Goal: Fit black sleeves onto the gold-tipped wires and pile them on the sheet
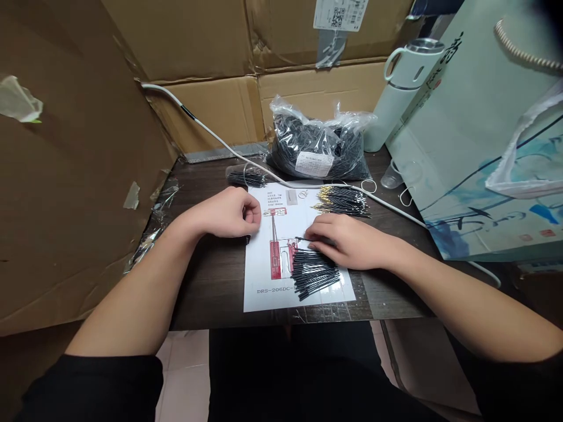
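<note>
My left hand is over the left edge of a printed sheet, fingers curled inward. A small dark tip shows beneath it, but what the fingers hold is hidden. At the sheet's right side, my right hand pinches a thin black rod-like piece, its end poking out to the left. Just below that hand lies a bundle of thin black rod-like pieces, roughly parallel. Behind it is a pile of similar black pieces with gold-coloured ends. The sheet carries a red-and-grey drawing.
A clear bag full of black pieces stands at the back. Beside it are a pale bottle and a large paper bag. A white cable crosses the table. More black pieces lie back left. Cardboard walls enclose the table.
</note>
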The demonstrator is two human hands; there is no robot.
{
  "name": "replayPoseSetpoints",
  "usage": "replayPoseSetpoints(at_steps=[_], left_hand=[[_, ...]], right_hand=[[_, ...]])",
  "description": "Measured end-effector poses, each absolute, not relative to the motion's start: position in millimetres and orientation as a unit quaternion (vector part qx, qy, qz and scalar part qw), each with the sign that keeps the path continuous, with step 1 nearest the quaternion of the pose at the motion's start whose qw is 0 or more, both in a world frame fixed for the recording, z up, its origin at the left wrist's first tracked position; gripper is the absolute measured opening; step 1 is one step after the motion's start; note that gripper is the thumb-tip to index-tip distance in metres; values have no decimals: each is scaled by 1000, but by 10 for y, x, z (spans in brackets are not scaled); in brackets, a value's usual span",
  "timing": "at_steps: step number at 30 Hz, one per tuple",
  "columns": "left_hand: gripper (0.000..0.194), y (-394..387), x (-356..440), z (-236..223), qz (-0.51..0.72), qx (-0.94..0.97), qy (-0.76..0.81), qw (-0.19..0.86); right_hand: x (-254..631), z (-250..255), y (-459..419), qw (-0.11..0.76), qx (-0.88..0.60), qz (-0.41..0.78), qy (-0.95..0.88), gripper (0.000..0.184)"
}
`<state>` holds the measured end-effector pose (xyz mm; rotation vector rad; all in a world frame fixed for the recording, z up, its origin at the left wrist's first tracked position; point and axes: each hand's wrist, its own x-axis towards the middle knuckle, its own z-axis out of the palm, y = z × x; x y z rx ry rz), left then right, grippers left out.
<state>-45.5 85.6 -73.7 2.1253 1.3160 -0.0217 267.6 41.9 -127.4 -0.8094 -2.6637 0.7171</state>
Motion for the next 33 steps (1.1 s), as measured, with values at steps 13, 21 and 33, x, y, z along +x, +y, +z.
replayPoseSetpoints(at_steps=[13, 21, 33], left_hand=[[12, 955, -632, -758, -73, 815, 495, 291], [14, 936, -618, -774, -59, 828, 470, 299], [16, 789, -354, -835, 58, 811, 416, 407]], right_hand=[[2693, -1171, 435, 136, -248, 270, -920, 17], [2930, -1132, 644, 95, -414, 71, -903, 15], [2934, -1192, 724, 51, -446, 50, -892, 12]])
